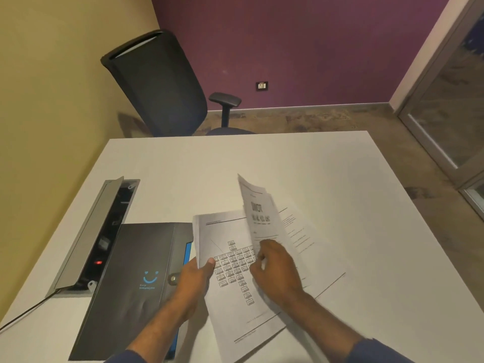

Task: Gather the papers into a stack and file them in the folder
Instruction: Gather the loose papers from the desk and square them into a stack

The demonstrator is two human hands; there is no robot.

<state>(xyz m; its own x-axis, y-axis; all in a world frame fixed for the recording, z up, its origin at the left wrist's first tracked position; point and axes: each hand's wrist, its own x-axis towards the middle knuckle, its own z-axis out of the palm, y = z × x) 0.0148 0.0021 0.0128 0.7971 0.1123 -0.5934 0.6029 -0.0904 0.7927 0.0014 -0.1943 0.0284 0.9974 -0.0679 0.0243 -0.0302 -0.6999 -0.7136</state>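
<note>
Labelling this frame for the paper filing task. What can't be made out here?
Head view only:
- Text on the papers: too small and blurred to read.
- Right hand fingertips: hidden behind the raised sheet.
- Folder: its right edge is covered by the left hand and papers; its contents are hidden because it is closed.
- Number of sheets: overlapped, cannot count.
</note>
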